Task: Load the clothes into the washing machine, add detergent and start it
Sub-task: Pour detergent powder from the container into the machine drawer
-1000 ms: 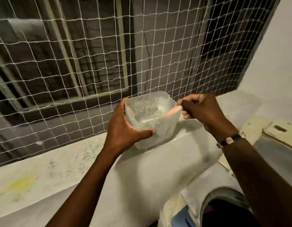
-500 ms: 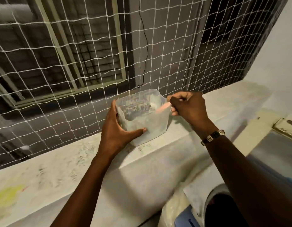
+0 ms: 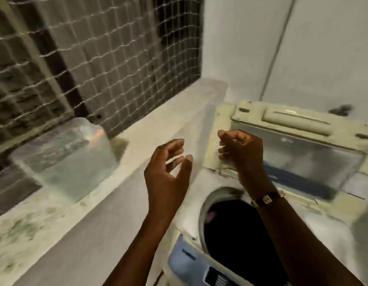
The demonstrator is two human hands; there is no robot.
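Washing machine (image 3: 230, 182) sits low and right in the view, its round drum opening (image 3: 236, 228) dark and uncovered, with a scrap of reddish cloth (image 3: 210, 216) just visible at the opening's left edge. Its raised lid (image 3: 315, 153) stands tilted back behind the opening, yellowed frame around a clear window. Both hands hover above the machine's top, apart from each other and touching nothing. The left hand (image 3: 168, 170) has its fingers loosely spread and relaxed, palm turned inward. The right hand (image 3: 241, 149), a watch (image 3: 267, 198) on its wrist, has its fingers curled in toward the palm; whether anything small lies inside them cannot be told. To the left, well apart from both hands, a translucent plastic tub (image 3: 65, 159) rests on the white ledge (image 3: 137, 129), with an orange-pink scoop handle (image 3: 98, 134) showing at its far rim. Behind the ledge hangs a white net (image 3: 96, 48) over window bars; the picture is motion-blurred
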